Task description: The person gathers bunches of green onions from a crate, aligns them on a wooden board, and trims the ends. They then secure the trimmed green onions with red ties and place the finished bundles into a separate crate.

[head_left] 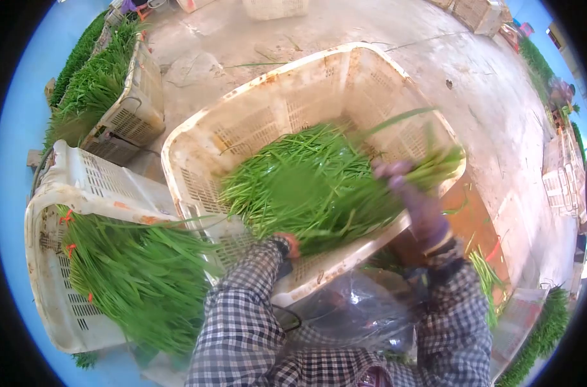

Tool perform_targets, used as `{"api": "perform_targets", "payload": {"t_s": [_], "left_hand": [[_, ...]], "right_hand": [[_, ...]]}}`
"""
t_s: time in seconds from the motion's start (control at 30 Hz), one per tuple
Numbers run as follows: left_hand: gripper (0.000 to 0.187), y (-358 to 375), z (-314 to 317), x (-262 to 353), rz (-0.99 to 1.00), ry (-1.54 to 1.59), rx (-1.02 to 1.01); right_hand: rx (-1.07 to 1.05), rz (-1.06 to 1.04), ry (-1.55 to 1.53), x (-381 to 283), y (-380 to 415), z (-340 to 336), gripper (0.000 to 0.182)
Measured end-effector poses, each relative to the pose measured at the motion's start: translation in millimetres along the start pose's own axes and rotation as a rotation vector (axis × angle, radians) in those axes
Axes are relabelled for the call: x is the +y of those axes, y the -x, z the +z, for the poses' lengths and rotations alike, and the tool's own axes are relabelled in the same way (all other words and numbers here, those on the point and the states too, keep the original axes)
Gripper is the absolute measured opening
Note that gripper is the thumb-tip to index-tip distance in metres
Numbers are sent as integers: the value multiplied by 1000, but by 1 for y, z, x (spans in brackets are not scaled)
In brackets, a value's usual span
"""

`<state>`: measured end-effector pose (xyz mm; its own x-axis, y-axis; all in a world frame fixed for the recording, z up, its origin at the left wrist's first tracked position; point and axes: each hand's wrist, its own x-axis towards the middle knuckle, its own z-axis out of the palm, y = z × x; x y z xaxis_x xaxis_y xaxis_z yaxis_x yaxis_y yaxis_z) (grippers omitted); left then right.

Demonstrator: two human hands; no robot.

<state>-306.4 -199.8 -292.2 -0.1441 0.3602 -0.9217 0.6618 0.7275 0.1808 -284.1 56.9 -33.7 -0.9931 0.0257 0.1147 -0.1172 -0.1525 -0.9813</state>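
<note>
In front of me stands a large off-white plastic basket [306, 106], its slatted walls stained, with a heap of loose garlic chives [306, 155] on its bottom. Blurred by motion, my right hand [403, 187] in a purple glove is closed round a bunch of chives [364, 216]. The pale stem ends stick out to the right over the rim; the leaves trail left across the basket. My left hand [291, 246] is at the near-left wall, by the leaf ends of that bunch. Most of its fingers are hidden, so its grip cannot be made out.
At left a tipped white basket [90, 169] holds bundled chives [139, 277] with orange ties. Behind it is another full basket [142, 97]. Clear plastic [355, 309] covers my lap. A brown board [471, 219] with loose stalks lies right. More crates [561, 171] stand far right.
</note>
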Motion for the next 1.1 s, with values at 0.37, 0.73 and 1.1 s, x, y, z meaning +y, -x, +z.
{"api": "perform_targets", "payload": {"t_s": [0.37, 0.73, 1.1], "left_hand": [[81, 67, -20, 5, 29, 188, 228], [95, 218, -112, 16, 480, 772, 1065], [68, 250, -113, 131, 1106, 1168, 241]], "right_hand": [[453, -532, 521, -120, -9, -39, 35], [-144, 205, -23, -19, 18, -4, 26], [23, 150, -699, -72, 58, 25, 34]]}}
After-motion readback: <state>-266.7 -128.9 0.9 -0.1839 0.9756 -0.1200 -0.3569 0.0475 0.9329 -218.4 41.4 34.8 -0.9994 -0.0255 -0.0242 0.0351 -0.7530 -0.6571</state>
